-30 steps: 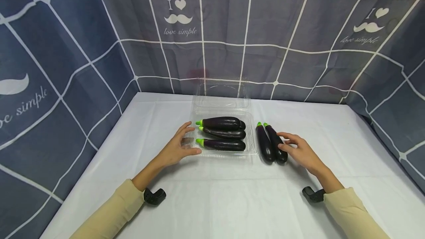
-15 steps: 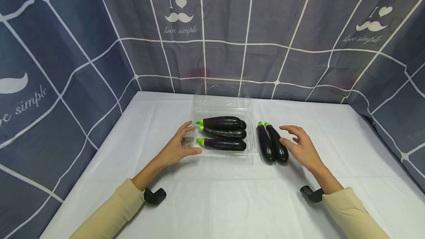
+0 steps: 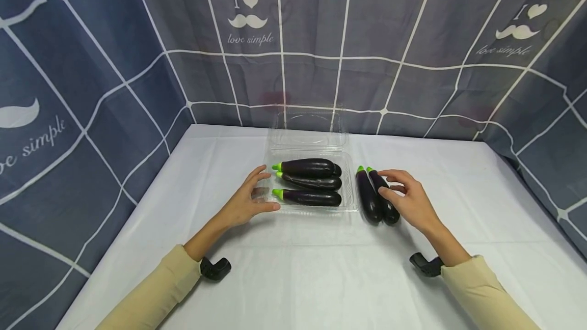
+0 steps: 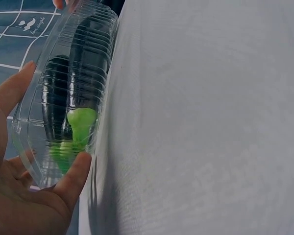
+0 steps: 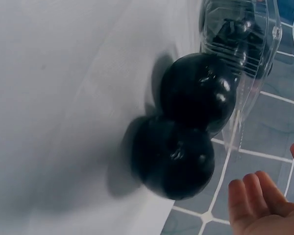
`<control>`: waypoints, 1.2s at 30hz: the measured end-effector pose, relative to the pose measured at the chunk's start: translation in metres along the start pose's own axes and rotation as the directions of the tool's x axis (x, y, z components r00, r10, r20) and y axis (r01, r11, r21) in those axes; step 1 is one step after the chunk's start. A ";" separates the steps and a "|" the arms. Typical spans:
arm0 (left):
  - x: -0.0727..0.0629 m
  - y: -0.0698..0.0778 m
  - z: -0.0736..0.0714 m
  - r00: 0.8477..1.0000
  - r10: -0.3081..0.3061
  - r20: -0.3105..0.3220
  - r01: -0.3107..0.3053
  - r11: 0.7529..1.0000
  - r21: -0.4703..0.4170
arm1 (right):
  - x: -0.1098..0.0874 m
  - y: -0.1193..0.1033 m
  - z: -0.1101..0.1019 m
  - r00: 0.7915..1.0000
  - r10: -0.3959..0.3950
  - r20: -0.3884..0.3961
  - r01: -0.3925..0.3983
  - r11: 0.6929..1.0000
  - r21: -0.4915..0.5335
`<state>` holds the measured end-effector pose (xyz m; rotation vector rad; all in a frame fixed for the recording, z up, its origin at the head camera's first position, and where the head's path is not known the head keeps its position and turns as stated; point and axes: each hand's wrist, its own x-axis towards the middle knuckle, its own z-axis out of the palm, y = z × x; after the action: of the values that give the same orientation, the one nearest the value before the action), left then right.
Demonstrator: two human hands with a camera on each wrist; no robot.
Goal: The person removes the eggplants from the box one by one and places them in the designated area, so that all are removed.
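Observation:
A clear plastic clamshell box stands with its lid raised at the back. Several dark eggplants with green stems lie crosswise inside it. My left hand rests against the box's left end, fingers spread and thumb along the front corner; the left wrist view shows the thumb touching the ribbed wall. To the right of the box two eggplants lie side by side, a left one and a right one. My right hand hovers over the right one, partly covering it, with a gap visible in the right wrist view.
A white cloth covers the table. Dark blue-grey curtains with white grid lines hang behind it and at both sides. A black wrist mount sits at my left cuff, another mount at my right.
My right hand drew back slightly to the right, then came left again over the right eggplant. The left hand, the box and the eggplants keep their places; the view tilts down a little.

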<state>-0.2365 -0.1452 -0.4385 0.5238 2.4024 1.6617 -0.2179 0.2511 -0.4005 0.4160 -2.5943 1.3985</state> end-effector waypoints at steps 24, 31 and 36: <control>0.000 0.002 0.001 1.000 0.000 -0.002 0.000 1.000 0.014 | 0.037 -0.027 0.032 0.983 -0.055 0.176 0.041 0.996 0.078; -0.001 0.002 0.000 1.000 -0.002 -0.007 0.002 1.000 0.012 | 0.056 -0.037 0.046 0.975 -0.070 0.213 0.046 0.992 0.115; -0.001 0.001 0.000 1.000 -0.002 -0.006 0.002 1.000 0.001 | 0.067 -0.040 0.057 0.965 -0.067 0.255 0.049 0.996 0.078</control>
<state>-0.2355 -0.1454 -0.4375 0.5178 2.4073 1.6630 -0.2695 0.1715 -0.3815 0.7240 -2.7101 1.5118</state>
